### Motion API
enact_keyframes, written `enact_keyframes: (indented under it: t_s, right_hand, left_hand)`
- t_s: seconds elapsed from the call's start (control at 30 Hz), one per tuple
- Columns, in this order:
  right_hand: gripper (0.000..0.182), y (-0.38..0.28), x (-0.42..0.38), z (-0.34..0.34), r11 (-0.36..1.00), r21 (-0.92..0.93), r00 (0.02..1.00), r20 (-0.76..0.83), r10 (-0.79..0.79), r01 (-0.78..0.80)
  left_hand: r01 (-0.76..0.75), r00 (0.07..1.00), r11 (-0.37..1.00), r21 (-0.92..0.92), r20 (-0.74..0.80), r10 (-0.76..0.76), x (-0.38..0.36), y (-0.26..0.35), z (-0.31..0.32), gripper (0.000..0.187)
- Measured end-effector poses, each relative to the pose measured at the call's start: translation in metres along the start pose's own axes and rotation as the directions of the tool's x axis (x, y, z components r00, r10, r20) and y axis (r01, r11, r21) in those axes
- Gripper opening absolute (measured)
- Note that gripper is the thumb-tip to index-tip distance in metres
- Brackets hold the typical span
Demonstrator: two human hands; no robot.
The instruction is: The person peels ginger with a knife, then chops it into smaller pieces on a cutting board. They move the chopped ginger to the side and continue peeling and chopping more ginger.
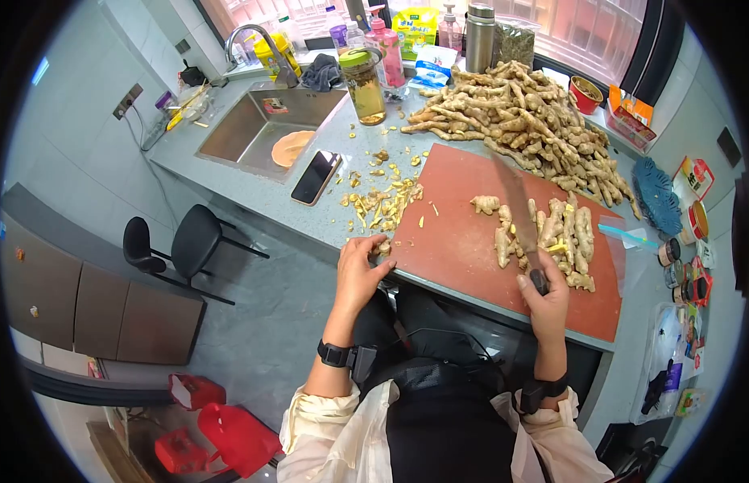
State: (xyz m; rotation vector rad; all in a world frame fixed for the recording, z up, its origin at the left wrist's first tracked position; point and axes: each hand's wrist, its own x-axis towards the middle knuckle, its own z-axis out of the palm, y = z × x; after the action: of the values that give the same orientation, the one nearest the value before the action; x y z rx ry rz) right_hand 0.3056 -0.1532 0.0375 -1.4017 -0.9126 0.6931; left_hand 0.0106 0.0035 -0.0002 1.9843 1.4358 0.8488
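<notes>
My right hand (546, 302) is wrapped around the dark handle of a kitchen knife (517, 201), whose long blade points away from me over the red-brown cutting board (447, 241). Under and beside the blade lie several ginger pieces (582, 237), grouped on the board's right half. One short ginger knob (485, 204) sits apart to their left. At the board's left front corner, my left hand (358, 278) has its thumb and fingers curled about a small ginger chunk (383, 248), partly hidden by the fingers. Ginger scraps (382, 205) are scattered on the counter just beyond that hand.
A big heap of ginger (519, 113) stands behind the board. Left of the board are a phone (316, 177), a lidded tea bottle (364, 92) and a sink (254, 121). A blue dish (656, 196) and small jars (671, 252) line the right side. A black chair (199, 240) stands on the floor.
</notes>
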Motion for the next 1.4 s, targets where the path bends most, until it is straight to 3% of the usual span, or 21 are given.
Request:
enact_keyframes:
  t_s: [0.07, 0.2, 0.3, 0.33, 0.37, 0.4, 0.47, 0.5, 0.57, 0.67, 0.93, 1.0, 1.13, 1.17, 1.27, 1.4]
  right_hand:
    - [0.051, -0.004, -0.001, 0.008, 0.985, -0.129, 0.990, 0.096, -0.102, 0.114]
    - [0.051, -0.018, -0.004, 0.024, 0.966, -0.166, 0.970, 0.176, -0.169, 0.199]
    - [0.050, -0.020, -0.007, 0.030, 0.969, -0.185, 0.973, 0.192, -0.125, 0.161]
    - [0.050, -0.021, -0.007, 0.031, 0.969, -0.184, 0.972, 0.196, -0.131, 0.168]
    - [0.050, -0.022, -0.007, 0.032, 0.959, -0.182, 0.963, 0.199, -0.179, 0.216]
    - [0.049, -0.022, -0.006, 0.032, 0.948, -0.180, 0.953, 0.200, -0.227, 0.263]
    - [0.049, -0.024, -0.008, 0.031, 0.959, -0.191, 0.966, 0.193, -0.174, 0.211]
    - [0.050, -0.024, -0.009, 0.030, 0.967, -0.204, 0.976, 0.185, -0.116, 0.153]
    - [0.050, -0.018, -0.008, 0.028, 0.955, -0.222, 0.970, 0.188, -0.154, 0.195]
    - [0.050, -0.016, -0.008, 0.026, 0.950, -0.223, 0.965, 0.193, -0.175, 0.217]
    - [0.051, -0.011, -0.008, 0.006, 0.967, -0.181, 0.977, 0.146, -0.155, 0.181]
    - [0.049, -0.009, -0.010, -0.004, 0.980, -0.178, 0.994, 0.084, -0.076, 0.090]
    - [0.048, -0.001, -0.013, -0.024, 0.984, -0.154, 0.996, 0.017, -0.087, 0.088]
    - [0.048, 0.000, -0.014, -0.029, 0.987, -0.148, 0.998, -0.004, -0.067, 0.066]
    - [0.049, 0.002, -0.018, -0.043, 0.987, -0.152, 0.995, -0.075, -0.058, 0.047]
    - [0.052, 0.001, -0.024, -0.064, 0.952, -0.298, 0.981, -0.150, -0.124, 0.075]
  left_hand:
    - [-0.002, 0.999, 1.000, 0.001, 0.036, 0.002, 0.001, 0.001, -0.003, 0.046]
    - [0.007, 1.000, 1.000, -0.020, 0.018, -0.006, 0.005, -0.005, 0.000, 0.040]
    - [0.014, 0.997, 0.999, -0.031, -0.069, -0.016, 0.009, -0.018, 0.009, 0.030]
    - [0.090, 0.991, 0.938, -0.335, -0.059, -0.116, 0.010, -0.021, 0.011, 0.026]
    - [0.151, 0.979, 0.782, -0.605, -0.018, -0.204, 0.011, -0.025, 0.012, 0.024]
    - [0.145, 0.979, 0.783, -0.605, -0.024, -0.200, 0.011, -0.021, 0.008, 0.024]
    - [0.296, 0.946, 0.446, -0.845, 0.193, -0.262, 0.007, -0.014, -0.001, 0.027]
    - [0.295, 0.946, 0.445, -0.846, 0.192, -0.261, 0.004, -0.008, -0.004, 0.027]
    - [0.319, 0.932, 0.248, -0.915, 0.255, -0.258, 0.000, 0.001, -0.009, 0.028]
    - [0.328, 0.929, 0.145, -0.934, 0.290, -0.229, 0.001, 0.003, -0.009, 0.030]
    - [0.341, 0.913, 0.217, -0.914, 0.267, -0.309, 0.046, -0.002, 0.008, 0.023]
    - [0.305, 0.911, 0.334, -0.892, 0.170, -0.377, 0.072, -0.007, 0.017, 0.025]
    - [0.312, 0.925, 0.483, -0.818, 0.146, -0.350, 0.126, -0.015, 0.021, 0.048]
    - [0.271, 0.938, 0.477, -0.836, 0.118, -0.326, 0.133, -0.012, 0.025, 0.063]
    - [0.313, 0.935, 0.601, -0.736, 0.127, -0.331, 0.133, 0.012, 0.017, 0.067]
    - [0.148, 0.989, 0.744, -0.651, 0.117, -0.094, 0.111, 0.050, 0.036, 0.054]
